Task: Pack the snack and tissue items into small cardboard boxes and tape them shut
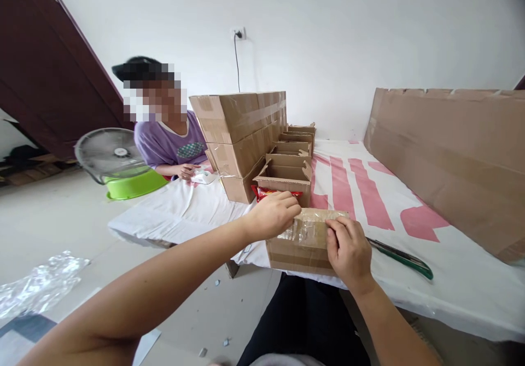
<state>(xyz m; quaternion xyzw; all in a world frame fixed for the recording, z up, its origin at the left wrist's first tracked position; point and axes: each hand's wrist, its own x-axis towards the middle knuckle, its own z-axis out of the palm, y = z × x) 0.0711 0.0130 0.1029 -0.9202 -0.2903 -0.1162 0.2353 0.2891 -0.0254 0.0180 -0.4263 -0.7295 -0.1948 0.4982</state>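
Observation:
A cardboard box point(303, 254) stands at the table's near edge in front of me, with crinkled clear packing tape point(305, 228) across its top. My left hand point(276, 215) is closed above the box's left end, fingers curled down by the tape; what they pinch, if anything, is hidden. At the right end, my right hand point(350, 248) grips the box, its fingers bent over the top. Just behind the box lies a red packet point(262, 192), partly covered by my left hand. A green-handled knife point(404, 259) rests right of my right hand.
Taped boxes point(240, 120) form a stack left of a row of open boxes point(287, 170). A large cardboard sheet point(447, 158) stands along the right side of the cloth-covered table point(463, 295). Across the table's left end sits another person point(176, 141), near a fan point(118, 152).

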